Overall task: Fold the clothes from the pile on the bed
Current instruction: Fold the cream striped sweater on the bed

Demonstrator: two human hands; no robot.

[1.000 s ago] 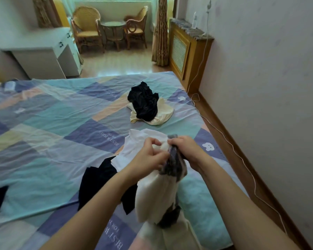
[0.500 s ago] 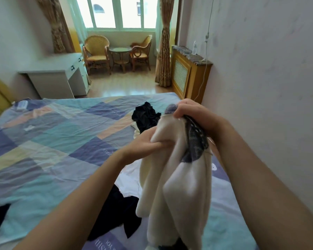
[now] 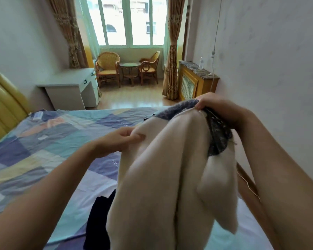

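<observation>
— Where is the garment?

— Up in the air over the bed (image 3: pixel 65 139). It is a cream garment (image 3: pixel 161 170) with a dark grey patterned band at the top, and it hangs down in long loose folds in front of the person.

— What has hold of it?

— Both hands. The right hand (image 3: pixel 219 110) grips the top edge at the grey band, its fingers (image 3: pixel 200 105) curled tight on the cloth. The left hand (image 3: pixel 119 139) pinches the cream fabric lower and to the left, thumb and fingers clamped on a fold.

— Anything else on the bed?

— A dark garment (image 3: pixel 99 221) lies crumpled on the patchwork cover, low in the view, partly hidden behind the hanging cream cloth. A yellow headboard (image 3: pixel 4 105) stands at the left.

— And the room beyond?

— A white desk (image 3: pixel 69 87) against the left wall, two wicker chairs (image 3: pixel 107 69) at a small round table (image 3: pixel 130 69) under the window, curtains on each side, and a wooden cabinet (image 3: pixel 195 82) along the right wall with a white cord hanging above it.
</observation>
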